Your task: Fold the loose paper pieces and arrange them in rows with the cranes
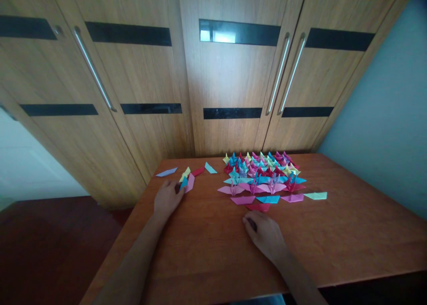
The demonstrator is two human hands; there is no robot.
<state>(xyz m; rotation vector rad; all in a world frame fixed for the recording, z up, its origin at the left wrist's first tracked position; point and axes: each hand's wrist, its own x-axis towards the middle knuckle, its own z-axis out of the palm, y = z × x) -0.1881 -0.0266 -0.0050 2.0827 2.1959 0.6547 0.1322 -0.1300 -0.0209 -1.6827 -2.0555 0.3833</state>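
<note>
One left hand (169, 197), near the left edge of the desk (207, 247), thumb and fingers pinching a blue folded paper (183, 183). One pink folded paper (190, 183), just right of those fingertips; one yellow folded paper (185, 174), just beyond them; one red folded paper (198, 171) and one light-blue folded paper (210, 167), farther beyond, to the right; one lavender folded paper (167, 172), beyond the hand, toward the desk's left edge. One right hand (265, 234), fingers curled inward, grip impossible to tell. One crimson folded paper (258, 207), directly beyond its knuckles, contact unclear. One row of four flat folded papers (267, 199), magenta, blue, magenta and pale green, beyond that. Multicoloured paper cranes (253, 188), in close rows, behind the row, well apart from the left hand.
</note>
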